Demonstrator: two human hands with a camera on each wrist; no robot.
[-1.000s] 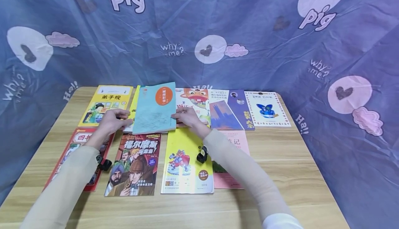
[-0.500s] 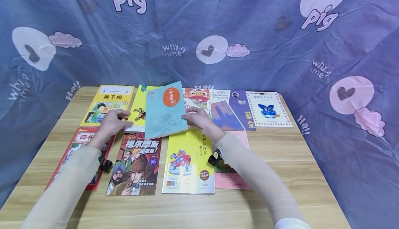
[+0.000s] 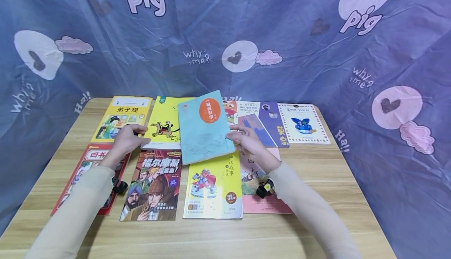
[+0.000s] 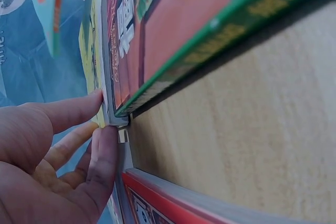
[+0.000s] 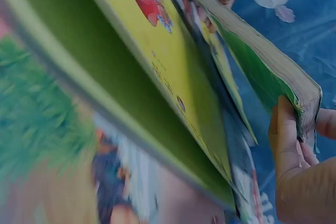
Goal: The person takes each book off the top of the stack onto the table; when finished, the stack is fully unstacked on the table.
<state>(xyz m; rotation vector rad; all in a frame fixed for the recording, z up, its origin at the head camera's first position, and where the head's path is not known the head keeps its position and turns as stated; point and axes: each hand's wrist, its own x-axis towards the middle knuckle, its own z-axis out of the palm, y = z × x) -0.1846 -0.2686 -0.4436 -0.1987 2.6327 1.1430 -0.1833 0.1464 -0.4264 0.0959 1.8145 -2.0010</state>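
Note:
My right hand [image 3: 251, 143] pinches the right edge of a light-blue book [image 3: 202, 130] with an orange oval on its cover. This book is raised and tilted above the others; the right wrist view shows its page edges [image 5: 262, 40] and green underside, with fingers beneath. My left hand [image 3: 127, 139] stays at the lower left corner of a yellow book [image 3: 163, 120] with a horse rider on its cover. In the left wrist view, the thumb [image 4: 79, 109] touches that book's edge from above and the fingers lie lower, at its side.
Other books lie in two rows on the wooden table [image 3: 148, 239]: a yellow one [image 3: 121, 114] and a red one [image 3: 93, 173] at left, a detective book [image 3: 155, 184], a yellow myth book [image 3: 215, 196], a pink one [image 3: 264, 204], and several at back right. A blue printed cloth [image 3: 289, 28] hangs behind.
The right hand has carried the light-blue book rightward and slightly nearer, tilting it, uncovering the yellow rider book. It now covers part of the red-and-white book. The left hand stays in place.

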